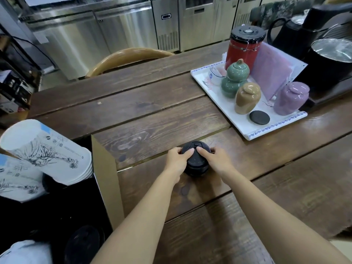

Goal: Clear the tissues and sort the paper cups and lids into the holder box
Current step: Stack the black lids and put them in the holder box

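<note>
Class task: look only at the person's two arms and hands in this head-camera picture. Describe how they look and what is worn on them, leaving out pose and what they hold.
Both forearms are bare as far as the picture shows; no sleeve reaches into view. The left hand and right hand wear no gloves. No watch, bracelet or ring can be seen. The fingernails look short and unpainted.

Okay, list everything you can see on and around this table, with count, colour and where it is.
stack of lids: one, black, table centre, between both hands
paper cups: two nested stacks, white with black drawings, in the box at left
holder box: one, brown cardboard, left edge
tray: one, white with blue border, right
jars: three, green, tan, purple, on tray
canister: one, red with black lid, tray's back
coaster: one, black, tray's front
kettles: black, far right
chair: one, wooden, behind table
left hand: on lids
right hand: on lids
</note>
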